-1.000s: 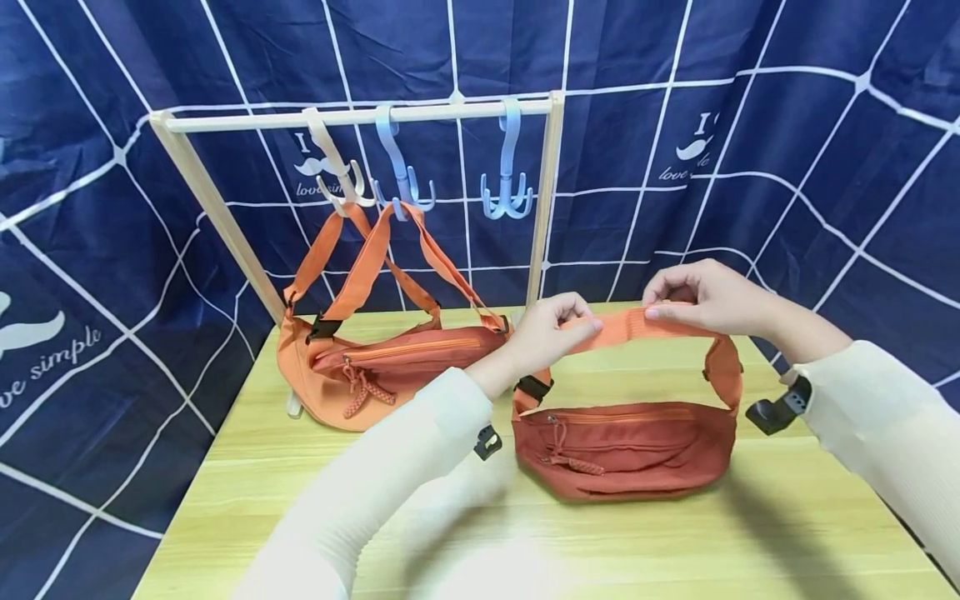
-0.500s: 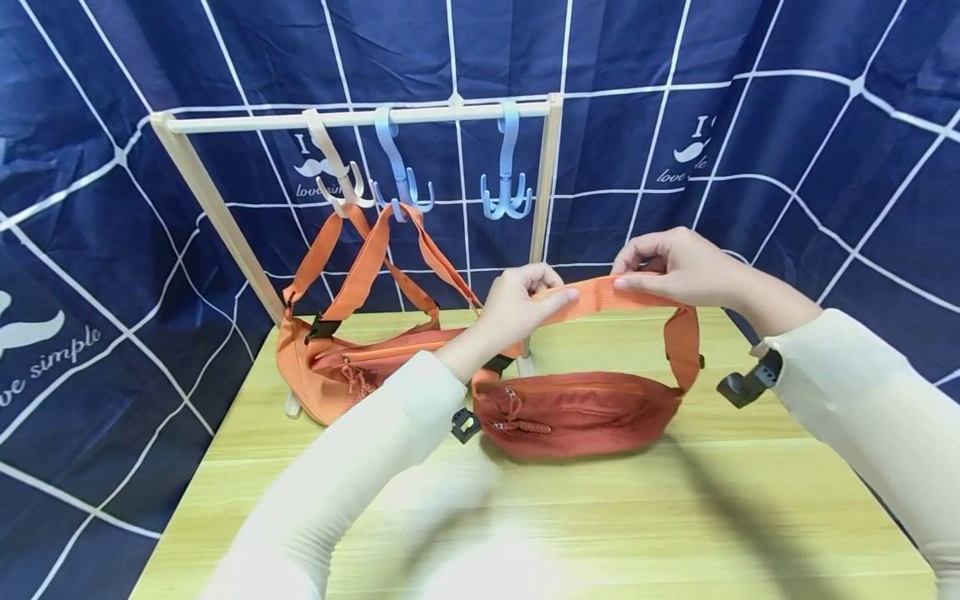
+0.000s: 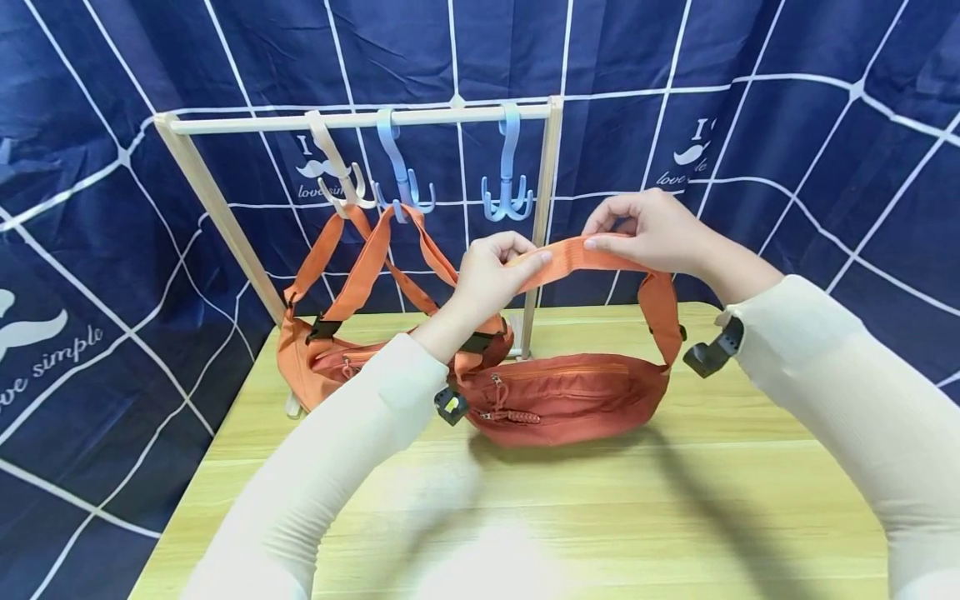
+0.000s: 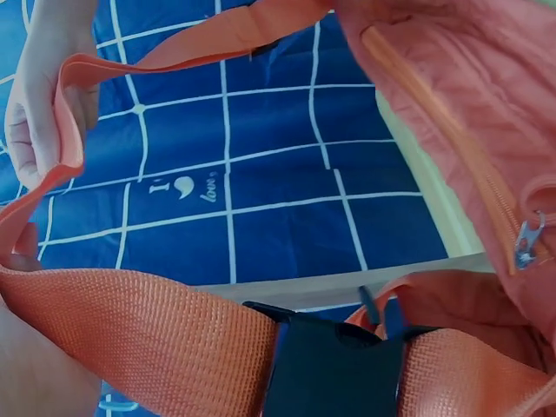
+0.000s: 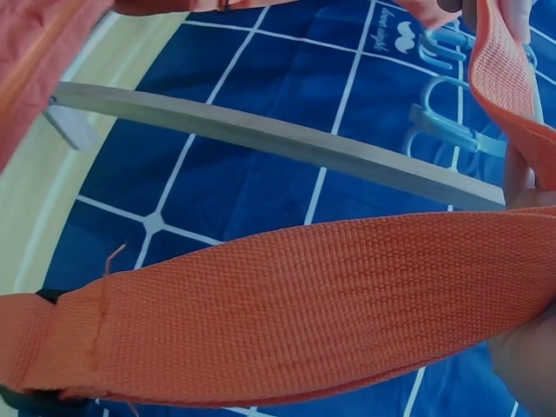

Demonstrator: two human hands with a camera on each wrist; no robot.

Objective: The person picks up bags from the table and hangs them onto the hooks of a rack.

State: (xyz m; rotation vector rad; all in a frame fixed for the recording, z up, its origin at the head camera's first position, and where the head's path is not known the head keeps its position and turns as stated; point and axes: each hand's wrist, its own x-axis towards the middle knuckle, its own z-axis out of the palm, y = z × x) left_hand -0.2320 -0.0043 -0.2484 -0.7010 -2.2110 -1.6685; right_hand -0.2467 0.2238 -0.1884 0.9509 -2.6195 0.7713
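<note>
A rust-red waist bag [image 3: 562, 400] hangs low over the table by its orange strap [image 3: 566, 257], which both hands stretch out above it. My left hand [image 3: 491, 271] pinches the strap between thumb and fingers on the left. To its right, my right hand [image 3: 652, 233] pinches the same strap. A black buckle [image 4: 334, 365] joins the strap on the left side, close up in the left wrist view. Behind my left forearm, a second orange bag [image 3: 303, 367] hangs by its straps from hooks and is partly hidden.
A wooden rack [image 3: 225, 125] stands at the back of the table [image 3: 600, 517]. On its bar are a cream hook [image 3: 345, 187], a blue hook [image 3: 401, 171] bearing strap, and another blue hook [image 3: 508, 183] with nothing on it. Dark blue checked cloth [image 3: 645, 50] surrounds the table.
Both hands have moved up and to the left with the strap. The rust-red bag has shifted left and back toward the rack, now overlapping the hanging bag.
</note>
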